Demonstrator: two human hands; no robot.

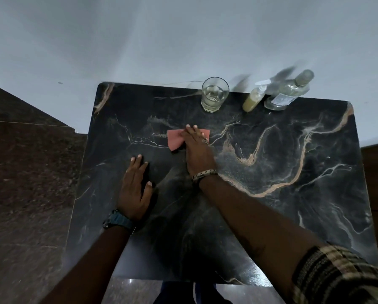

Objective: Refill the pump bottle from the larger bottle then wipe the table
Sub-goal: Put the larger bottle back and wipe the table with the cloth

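I see the right hand (197, 150) pressing flat, fingers straight, on a pink cloth (176, 139) near the middle of the tabletop (293, 205). The left hand (135, 189) lies flat and loose on the tabletop, holding nothing. Along the far edge stand a glass (214, 95), the pump bottle (254, 97) and the big bottle (288, 92), with the two bottles near the far right corner.

right hand (197, 148) flat on pink cloth (176, 139), marble table (293, 194)

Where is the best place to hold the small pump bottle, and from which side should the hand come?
Grip the pump bottle around its body below the pump head, coming from the near side. It stands upright, with the larger bottle close on its right and the glass to its left.
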